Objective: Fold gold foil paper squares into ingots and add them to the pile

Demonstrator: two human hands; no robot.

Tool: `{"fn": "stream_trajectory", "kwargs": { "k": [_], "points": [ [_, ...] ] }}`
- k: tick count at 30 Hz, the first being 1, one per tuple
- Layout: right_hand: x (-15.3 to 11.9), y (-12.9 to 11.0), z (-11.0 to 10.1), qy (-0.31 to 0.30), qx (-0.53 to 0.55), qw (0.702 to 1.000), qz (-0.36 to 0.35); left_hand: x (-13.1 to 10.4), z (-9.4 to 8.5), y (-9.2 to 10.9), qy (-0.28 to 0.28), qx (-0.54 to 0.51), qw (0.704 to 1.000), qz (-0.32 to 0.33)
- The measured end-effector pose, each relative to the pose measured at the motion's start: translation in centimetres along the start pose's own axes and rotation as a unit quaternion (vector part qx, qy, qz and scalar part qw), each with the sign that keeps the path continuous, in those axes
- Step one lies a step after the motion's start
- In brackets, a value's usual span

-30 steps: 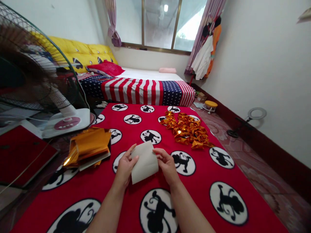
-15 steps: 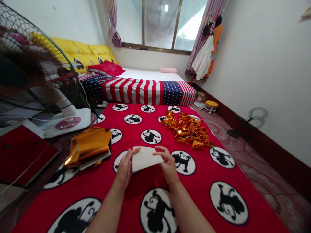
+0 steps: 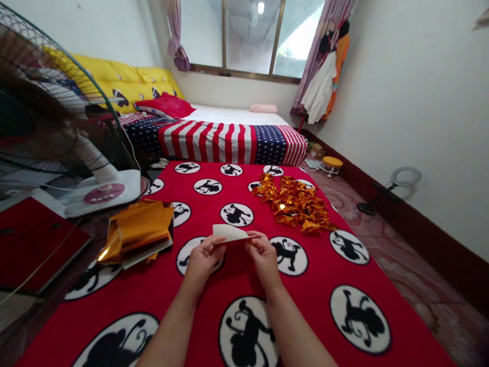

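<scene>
Between my two hands is a sheet of paper [image 3: 228,232], its pale side facing me, held above the red cloth [image 3: 214,311]. My left hand [image 3: 204,257] pinches its left end between thumb and fingers. At the right end, my right hand [image 3: 263,255] grips it the same way. The sheet is tilted nearly edge-on and its far part curls up; its underside is hidden. To the left lies a stack of shiny gold paper sheets [image 3: 141,224]. Several folded gold paper pieces [image 3: 300,204] are heaped at the far right of the cloth.
An electric fan [image 3: 103,188] stands at the left, its blades blurred, beside a red panel [image 3: 34,244]. Beyond the cloth is a bed [image 3: 214,140] with a flag-patterned cover. A yellow stool [image 3: 332,162] and a ring light [image 3: 405,177] stand on the floor at the right.
The paper has tipped from facing me broadly to nearly edge-on, and its far part now curls up. My left hand has turned inward, its thumb now pressing on the sheet.
</scene>
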State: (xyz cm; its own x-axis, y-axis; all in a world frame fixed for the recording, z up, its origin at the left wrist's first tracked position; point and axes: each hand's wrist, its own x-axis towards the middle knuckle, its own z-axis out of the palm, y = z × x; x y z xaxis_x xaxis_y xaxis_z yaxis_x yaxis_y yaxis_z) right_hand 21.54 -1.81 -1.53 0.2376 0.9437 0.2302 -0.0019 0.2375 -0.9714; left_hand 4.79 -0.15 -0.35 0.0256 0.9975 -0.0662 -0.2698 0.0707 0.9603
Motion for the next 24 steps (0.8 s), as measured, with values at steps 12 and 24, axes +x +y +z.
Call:
{"fn": "stream_trajectory", "kwargs": {
  "k": [12,24],
  "points": [
    [-0.2,-0.2,0.3,-0.042,0.017,0.999,0.022,0.5,-0.6,-0.7,0.008,0.084,0.996,0.040],
    [-0.1,0.5,0.5,-0.024,0.008,0.999,0.028,0.8,-0.9,-1.4,0.039,0.074,0.996,0.031]
  ]
}}
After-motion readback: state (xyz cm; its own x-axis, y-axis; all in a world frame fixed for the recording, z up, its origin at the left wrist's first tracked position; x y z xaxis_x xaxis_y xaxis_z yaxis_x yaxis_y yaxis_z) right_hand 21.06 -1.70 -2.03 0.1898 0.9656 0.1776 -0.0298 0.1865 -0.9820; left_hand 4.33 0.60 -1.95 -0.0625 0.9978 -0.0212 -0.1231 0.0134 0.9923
